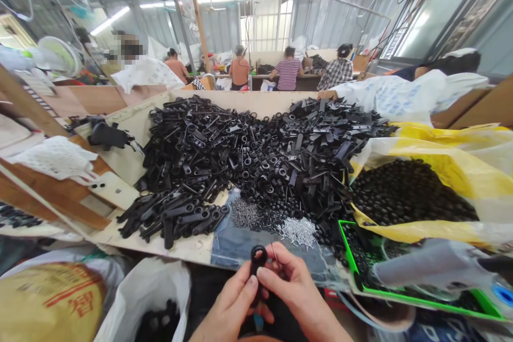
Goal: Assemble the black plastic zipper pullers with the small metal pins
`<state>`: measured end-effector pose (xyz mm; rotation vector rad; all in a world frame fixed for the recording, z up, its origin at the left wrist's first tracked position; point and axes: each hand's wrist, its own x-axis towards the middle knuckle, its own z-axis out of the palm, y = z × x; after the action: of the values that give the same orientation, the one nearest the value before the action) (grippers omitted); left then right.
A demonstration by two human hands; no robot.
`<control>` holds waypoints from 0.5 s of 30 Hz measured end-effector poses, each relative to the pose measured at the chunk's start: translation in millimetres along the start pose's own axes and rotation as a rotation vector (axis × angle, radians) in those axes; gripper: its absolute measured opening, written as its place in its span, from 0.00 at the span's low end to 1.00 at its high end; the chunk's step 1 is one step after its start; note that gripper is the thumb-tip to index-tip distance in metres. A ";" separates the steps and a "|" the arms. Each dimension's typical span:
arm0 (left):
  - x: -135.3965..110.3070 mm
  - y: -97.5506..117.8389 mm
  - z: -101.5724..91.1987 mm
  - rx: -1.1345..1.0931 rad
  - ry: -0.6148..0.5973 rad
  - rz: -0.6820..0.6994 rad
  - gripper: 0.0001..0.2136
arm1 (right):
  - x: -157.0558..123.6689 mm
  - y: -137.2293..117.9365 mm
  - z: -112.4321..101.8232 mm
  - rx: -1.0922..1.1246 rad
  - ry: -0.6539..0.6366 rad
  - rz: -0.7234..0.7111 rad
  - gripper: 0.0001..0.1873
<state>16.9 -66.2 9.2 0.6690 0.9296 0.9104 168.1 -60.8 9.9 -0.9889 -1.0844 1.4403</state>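
Observation:
Both hands meet at the bench's front edge around a black plastic lever-like part (259,257) with a ring at its upper end. My left hand (230,299) pinches it from the left side, thumb along its front. My right hand (294,286) is closed at its other side, thumb pressed on the part. A thin, dark, pin-like thing (273,250) pokes up by the right fingers; what it is I cannot make out. Just beyond lie small silver pins (298,231), grey small pieces (245,212) and black small pieces (269,220) on a dark blue cloth (230,246).
A large heap of black parts (192,144) fills the bench, with similar parts (176,219) at front left. At right are a yellow-white sack (417,230) of black pieces, a green tray (348,256) and a grey tool (433,264). A white sack (124,299) stands lower left. Several people sit beyond.

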 end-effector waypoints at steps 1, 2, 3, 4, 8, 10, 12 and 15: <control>-1.6 1.0 -0.8 0.059 0.034 0.040 0.20 | -0.8 1.1 1.5 -0.032 0.021 -0.032 0.17; -2.5 3.0 -0.8 0.133 0.069 0.099 0.19 | -1.1 1.4 3.1 -0.086 0.058 -0.077 0.16; -2.9 5.9 -0.3 0.211 0.101 0.169 0.17 | -0.8 1.1 5.0 -0.147 0.104 -0.123 0.15; -2.6 9.2 0.3 0.277 0.129 0.238 0.16 | 0.2 0.6 7.4 -0.195 0.148 -0.159 0.16; 2.6 13.7 -3.1 0.405 0.173 0.298 0.20 | 8.1 5.5 21.7 -0.082 0.158 -0.102 0.22; 6.3 4.9 -10.1 0.351 0.169 0.213 0.23 | 12.8 14.8 28.9 0.047 0.091 0.008 0.25; 11.5 -9.7 -18.4 0.270 0.190 0.151 0.25 | 18.3 27.3 33.4 0.118 0.057 0.107 0.27; 24.0 -25.6 -29.9 0.255 0.450 0.270 0.15 | 32.2 45.7 34.0 0.119 0.062 0.155 0.26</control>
<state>6.7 -54.1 -34.1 0.8380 1.3949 1.2237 120.1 -35.5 -26.6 -1.0435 -0.8824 1.5701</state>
